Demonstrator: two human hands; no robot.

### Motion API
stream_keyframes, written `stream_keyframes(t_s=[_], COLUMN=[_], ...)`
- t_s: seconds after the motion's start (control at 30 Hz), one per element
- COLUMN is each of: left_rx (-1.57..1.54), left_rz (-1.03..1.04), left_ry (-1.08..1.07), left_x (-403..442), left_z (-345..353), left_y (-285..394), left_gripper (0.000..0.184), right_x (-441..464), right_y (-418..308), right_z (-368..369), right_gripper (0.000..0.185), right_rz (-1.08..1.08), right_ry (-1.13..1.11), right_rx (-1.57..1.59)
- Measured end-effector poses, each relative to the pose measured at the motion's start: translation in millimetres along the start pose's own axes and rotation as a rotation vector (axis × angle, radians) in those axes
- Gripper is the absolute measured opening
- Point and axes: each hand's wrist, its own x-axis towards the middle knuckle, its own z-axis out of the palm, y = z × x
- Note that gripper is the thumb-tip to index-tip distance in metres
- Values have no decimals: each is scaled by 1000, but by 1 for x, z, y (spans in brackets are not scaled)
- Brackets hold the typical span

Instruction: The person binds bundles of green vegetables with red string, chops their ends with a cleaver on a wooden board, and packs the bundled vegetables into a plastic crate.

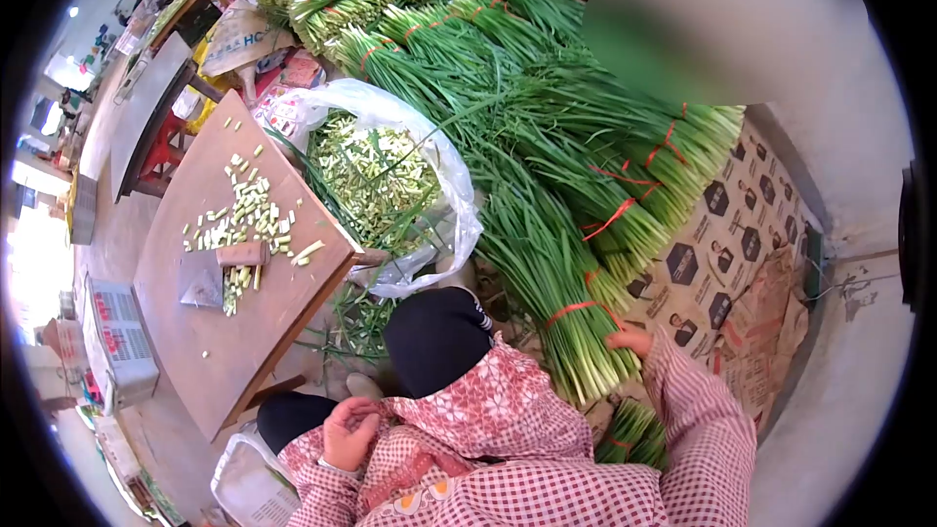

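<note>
My right hand (632, 340) grips the cut-stem end of a bundle of garlic chives (576, 332) tied with a red band. Its thumb shows on the edge of the pale stems, and the other fingers are mostly hidden. The long green leaves run back up into the pile. Over my lap, my left hand (351, 432) is loosely curled, fingers a little apart, with nothing visible in it. The knife (201, 280) lies on the wooden board (195, 361) at left, its brown handle among short cut stem pieces (256, 215).
A clear plastic bag (454, 185) of chopped stems stands beside the board. More banded chives (547, 127) are heaped beyond it, on patterned paper (752, 224) by the wall. A small bundle (636, 434) lies near my right sleeve. A white bin (256, 483) stands lower left.
</note>
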Motion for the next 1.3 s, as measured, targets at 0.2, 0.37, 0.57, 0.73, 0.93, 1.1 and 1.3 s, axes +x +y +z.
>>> stream_keyframes(t_s=[0.2,0.37,0.57,0.73,0.93,1.1,1.3], left_rx=[-105,-31,-449,-328,-214,-323,-414], left_rz=[253,344,624,464,57,-136,-125], left_ry=[1,-391,-529,-358,-93,3,-96], left_x=[21,19,3,-36,-98,-120,-119], left_z=[14,64,44,-66,-135,-122,-125], left_y=[45,164,265,255,116,7,-8], left_gripper=[28,97,89,59,68,68,72], right_x=[-130,-144,-118,-73,2,-17,14], right_y=[-75,-147,-195,-174,-126,-163,-222], right_z=[83,157,327,398,349,302,316], right_gripper=[96,98,98,96,59,28,17], right_rz=[-467,-749,-1248,-813,-370,-328,-707], right_ry=[28,-25,-70,-604,-856,-501,-169], right_rx=[-52,-56,-521,-570,-698,-508,-429])
